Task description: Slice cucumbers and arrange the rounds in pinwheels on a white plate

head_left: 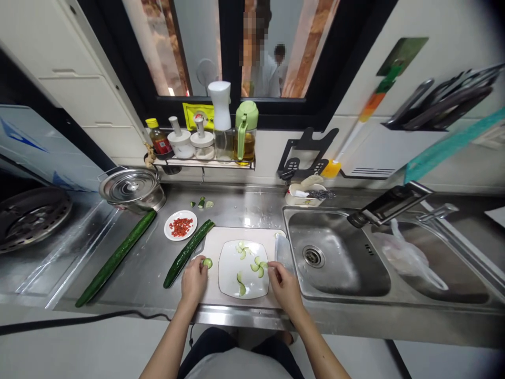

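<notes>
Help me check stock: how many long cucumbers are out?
2: one long cucumber near the lidded pot, the second cucumber just left of the cutting board.

Left of the surface (pixel 256 213), the picture's edge is cutting off the burner (pixel 39 210). The right hand (pixel 284 287) is hiding the near end of the broad blade (pixel 282 248); its hold on the cucumber slice (pixel 263 265) is showing too small to tell. Beyond the back edge, seasoning jars (pixel 181 145) are partly covering the yellow packet (pixel 191 111); pixelation is blurring a person's head (pixel 280 51).
</notes>
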Demonstrator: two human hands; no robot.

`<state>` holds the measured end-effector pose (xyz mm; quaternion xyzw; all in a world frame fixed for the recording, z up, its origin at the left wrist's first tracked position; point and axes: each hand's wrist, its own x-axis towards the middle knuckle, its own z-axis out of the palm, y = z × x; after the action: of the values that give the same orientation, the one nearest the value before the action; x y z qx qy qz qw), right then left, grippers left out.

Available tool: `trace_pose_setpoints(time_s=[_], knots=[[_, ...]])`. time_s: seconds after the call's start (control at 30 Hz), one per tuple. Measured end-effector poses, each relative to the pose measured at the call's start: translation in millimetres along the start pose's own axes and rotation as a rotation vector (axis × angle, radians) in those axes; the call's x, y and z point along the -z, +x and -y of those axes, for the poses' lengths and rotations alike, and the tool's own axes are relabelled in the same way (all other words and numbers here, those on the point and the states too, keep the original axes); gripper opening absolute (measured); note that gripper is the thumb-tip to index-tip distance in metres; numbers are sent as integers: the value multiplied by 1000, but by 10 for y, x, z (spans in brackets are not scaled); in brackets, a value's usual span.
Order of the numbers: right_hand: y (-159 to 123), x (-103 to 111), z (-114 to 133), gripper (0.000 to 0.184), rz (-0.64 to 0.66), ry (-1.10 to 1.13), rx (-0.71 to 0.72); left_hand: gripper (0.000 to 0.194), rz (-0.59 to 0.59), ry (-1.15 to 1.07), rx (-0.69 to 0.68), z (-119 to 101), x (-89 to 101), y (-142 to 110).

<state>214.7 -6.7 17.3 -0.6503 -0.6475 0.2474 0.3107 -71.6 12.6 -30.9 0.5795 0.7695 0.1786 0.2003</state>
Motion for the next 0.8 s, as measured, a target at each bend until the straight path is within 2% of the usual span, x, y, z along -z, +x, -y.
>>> trace_pose_setpoints(time_s=[0.1,0.2,0.37,0.6,0.8], knots=[[-46,17,26,37,12,3,-4,21,-7,-45,-16,13,-40,-14],[-72,6,16,36,24,18,-7,26,-20,-114,18,48,-111,-23],[-80,-111,-11,34,15,14,-11,26,-8,-209,69,63,-207,-27],[-101,-341,20,32,42,64,-5,22,27,-162,118,23,-196,-13],[-41,-288,46,32,54,73,-15,30,-2,-194,113,37,-183,-10]])
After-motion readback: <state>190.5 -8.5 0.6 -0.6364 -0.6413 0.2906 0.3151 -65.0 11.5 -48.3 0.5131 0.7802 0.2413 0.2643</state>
